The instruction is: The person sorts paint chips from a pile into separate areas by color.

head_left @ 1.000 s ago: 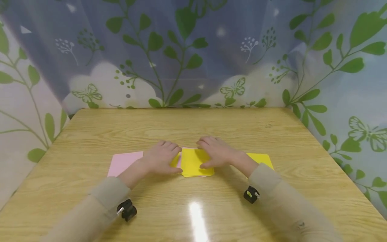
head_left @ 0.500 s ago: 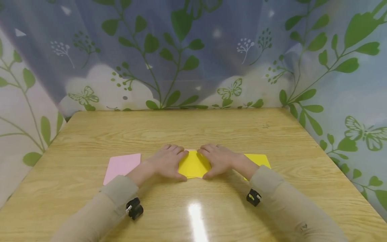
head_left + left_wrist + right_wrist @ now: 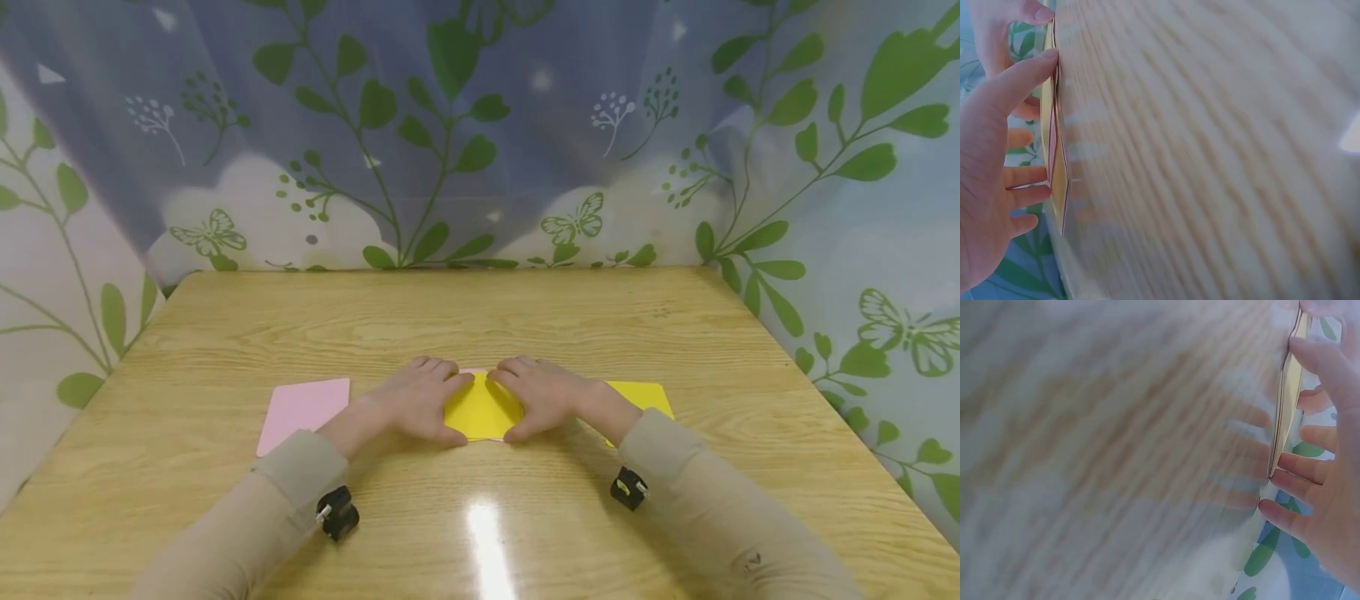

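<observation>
Between my two hands, in the head view, lies a small stack of yellow and pink paper cards (image 3: 482,408), a yellow one on top. My left hand (image 3: 423,398) grips its left side, thumb at the near edge and fingers toward the far edge. The right hand (image 3: 538,392) mirrors this on the right side. In the left wrist view the layers of the stack (image 3: 1059,194) gape apart, with pink showing between yellow. Seen from the right wrist, the stack (image 3: 1287,406) stands edge-on, thumb on its near edge and fingertips along its side.
A pink card (image 3: 303,417) lies left of the stack, partly behind the left forearm. To the right, a yellow card (image 3: 637,397) is partly covered by the right wrist. The wooden table (image 3: 480,308) ends at a leaf-patterned curtain (image 3: 480,167).
My left hand has moved right onto the stack, now covering its left side. The right hand has drawn its fingers and thumb in at the other side. Over the last half second little moves.
</observation>
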Motion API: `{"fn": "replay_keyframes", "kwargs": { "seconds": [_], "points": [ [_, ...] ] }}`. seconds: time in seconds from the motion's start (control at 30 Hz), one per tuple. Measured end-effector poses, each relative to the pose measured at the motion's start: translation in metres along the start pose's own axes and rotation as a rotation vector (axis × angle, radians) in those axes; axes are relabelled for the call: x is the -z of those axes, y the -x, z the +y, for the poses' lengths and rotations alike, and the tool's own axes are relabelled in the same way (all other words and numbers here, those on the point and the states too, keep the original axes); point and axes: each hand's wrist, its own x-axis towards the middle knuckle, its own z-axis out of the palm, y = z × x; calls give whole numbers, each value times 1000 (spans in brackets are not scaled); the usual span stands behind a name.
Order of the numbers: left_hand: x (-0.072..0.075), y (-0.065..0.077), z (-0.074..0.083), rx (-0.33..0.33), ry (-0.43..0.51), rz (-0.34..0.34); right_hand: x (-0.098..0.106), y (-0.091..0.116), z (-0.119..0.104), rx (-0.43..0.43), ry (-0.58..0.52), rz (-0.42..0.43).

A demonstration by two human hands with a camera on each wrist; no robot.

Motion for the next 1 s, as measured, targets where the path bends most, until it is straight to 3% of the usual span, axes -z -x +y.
{"fn": "replay_keyframes", "kwargs": {
  "seconds": [0.53, 0.77, 1.0],
  "points": [
    [0, 1, 0, -37, -9, 28, 1, -3, -1, 24, 11, 3],
    [-1, 0, -1, -33, 14, 15, 3, -3, -1, 15, -4, -21],
    [-1, -2, -4, -17, 38, 4, 6, -4, 1, 41, -37, 9]
  ]
}}
